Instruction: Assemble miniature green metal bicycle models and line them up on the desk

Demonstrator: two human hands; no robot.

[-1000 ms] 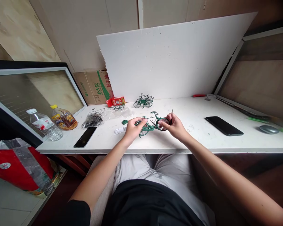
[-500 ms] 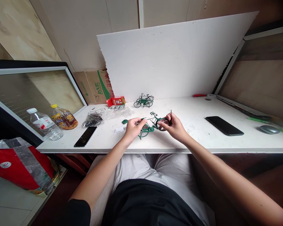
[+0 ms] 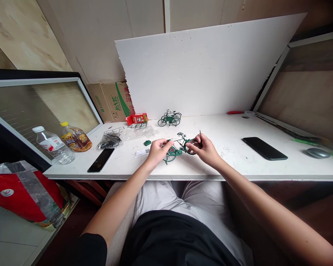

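Note:
A small green model bicycle (image 3: 178, 151) is held between my two hands just above the front part of the white table. My left hand (image 3: 158, 150) is closed on its rear end, hiding part of the back wheel. My right hand (image 3: 205, 149) pinches the black-tyred front wheel (image 3: 192, 146). From the right fingers a thin dark rod (image 3: 200, 134) sticks upward; its lower end is hidden. Behind my left hand lie a small green part (image 3: 147, 142) and a white label with a printed code (image 3: 140, 153).
Farther back stands a second green model bicycle (image 3: 169, 119). To the left are a phone (image 3: 101, 160), a bag of dark wire parts (image 3: 111, 140), two bottles (image 3: 54, 145) and a red packet (image 3: 137, 119). On the right lie another phone (image 3: 264, 148) and a mouse (image 3: 318, 153).
Both hands keep their hold on the model bicycle, with hardly any movement. The thin rod at my right fingers has tilted slightly. The view has shifted a little.

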